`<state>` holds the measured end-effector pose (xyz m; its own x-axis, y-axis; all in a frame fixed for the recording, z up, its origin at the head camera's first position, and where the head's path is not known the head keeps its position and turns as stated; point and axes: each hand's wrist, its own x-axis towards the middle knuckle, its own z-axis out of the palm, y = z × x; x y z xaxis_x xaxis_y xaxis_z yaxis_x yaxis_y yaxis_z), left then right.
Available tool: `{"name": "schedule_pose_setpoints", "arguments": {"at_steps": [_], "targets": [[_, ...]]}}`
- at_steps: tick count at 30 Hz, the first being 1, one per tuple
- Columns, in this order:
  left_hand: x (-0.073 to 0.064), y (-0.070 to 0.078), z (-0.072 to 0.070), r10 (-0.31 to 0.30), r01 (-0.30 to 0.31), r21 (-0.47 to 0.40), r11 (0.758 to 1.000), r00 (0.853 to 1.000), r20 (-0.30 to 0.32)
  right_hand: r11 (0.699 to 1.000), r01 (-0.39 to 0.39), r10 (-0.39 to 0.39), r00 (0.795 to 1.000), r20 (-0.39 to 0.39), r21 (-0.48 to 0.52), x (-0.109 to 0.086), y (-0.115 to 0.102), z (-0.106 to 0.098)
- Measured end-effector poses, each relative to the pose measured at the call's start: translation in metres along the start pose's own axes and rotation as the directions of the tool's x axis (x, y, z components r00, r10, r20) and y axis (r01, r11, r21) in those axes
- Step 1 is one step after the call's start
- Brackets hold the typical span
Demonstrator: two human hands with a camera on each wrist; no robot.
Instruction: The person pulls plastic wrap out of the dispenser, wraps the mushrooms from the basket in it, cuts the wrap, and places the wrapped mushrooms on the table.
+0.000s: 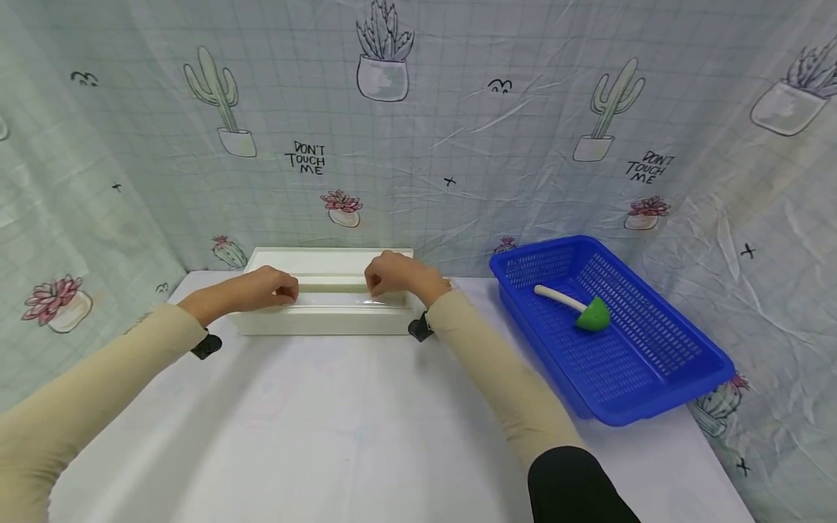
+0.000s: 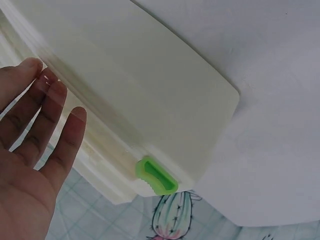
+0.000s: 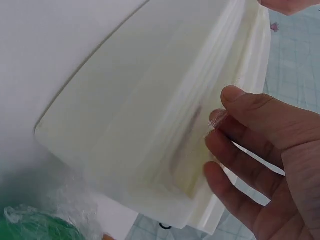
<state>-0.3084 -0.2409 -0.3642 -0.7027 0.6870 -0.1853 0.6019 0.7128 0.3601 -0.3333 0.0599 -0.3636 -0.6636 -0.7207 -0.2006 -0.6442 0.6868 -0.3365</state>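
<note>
The grip of the left hand (image 1: 269, 285) is a pinch, thumb and fingertips together on a thin, clear plastic film (image 1: 333, 298); the right hand (image 1: 395, 274) pinches the same film farther right. The film stretches between them over a long, white, rectangular plastic box (image 1: 327, 324), which lies at the far side of the white-covered bench (image 1: 314, 421). A small, bright green plastic piece (image 2: 157, 176) sits at the box's end. To the right, apart from the box, a blue perforated plastic basket (image 1: 634, 367) contains a green, dome-headed item with a white handle (image 1: 593, 315).
</note>
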Motion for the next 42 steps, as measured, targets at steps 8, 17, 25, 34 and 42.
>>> {"name": "schedule_pose_setpoints", "arguments": {"at_steps": [8, 17, 25, 34, 42], "targets": [[0.001, -0.002, -0.003, -0.021, 0.022, 0.003, 1.0, 0.998, -0.066, 0.997, 0.011, -0.011, 1.0, 0.006, 0.071, -0.006, 0.004, -0.003], [-0.002, 0.005, -0.01, -0.072, 0.063, -0.118, 0.991, 0.995, -0.07, 0.989, 0.03, -0.029, 1.0, -0.012, 0.145, -0.016, 0.009, -0.012], [-0.003, 0.005, -0.018, -0.033, 0.015, -0.141, 0.99, 0.991, -0.129, 0.987, 0.07, -0.064, 0.997, -0.041, 0.148, -0.023, 0.007, -0.021], [-0.007, 0.009, -0.031, -0.067, 0.046, -0.158, 0.986, 0.989, -0.13, 0.976, 0.092, -0.074, 0.993, -0.096, 0.197, -0.028, 0.004, -0.029], [-0.011, 0.015, -0.045, -0.078, 0.058, -0.149, 0.987, 0.987, -0.137, 0.965, 0.105, -0.08, 0.991, -0.111, 0.239, -0.031, 0.001, -0.037]]}}
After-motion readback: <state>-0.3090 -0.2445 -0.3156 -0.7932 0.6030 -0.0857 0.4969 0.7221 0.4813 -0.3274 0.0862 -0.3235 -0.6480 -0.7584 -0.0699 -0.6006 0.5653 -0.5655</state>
